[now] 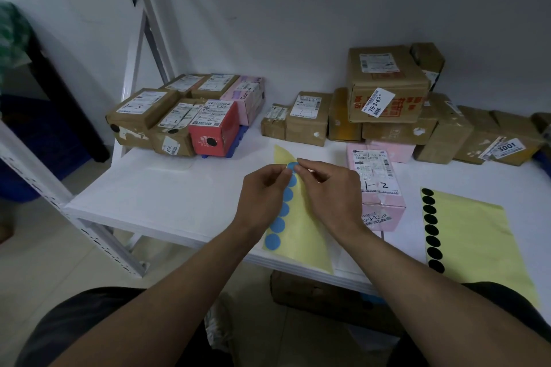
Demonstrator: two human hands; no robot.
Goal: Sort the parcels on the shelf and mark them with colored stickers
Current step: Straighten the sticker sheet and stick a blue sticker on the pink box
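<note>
Blue sticker (291, 166) pinched by right hand (329, 188), left hand (264, 191) gripping sheet (301, 232)

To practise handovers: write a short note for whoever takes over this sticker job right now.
Left hand holds the blue sticker sheet; right hand pinches its top blue sticker.
Pink parcel marked 1-2 lies beside the right hand, no dot visible. Black sticker sheet lies further right.
Done: three left parcels show black dots.
To do: likely the pink parcel, then brown parcels behind.

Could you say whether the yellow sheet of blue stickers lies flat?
Curled: the yellow paper sheet bows; left hand and right hand pinch its top round blue sticker.
</note>
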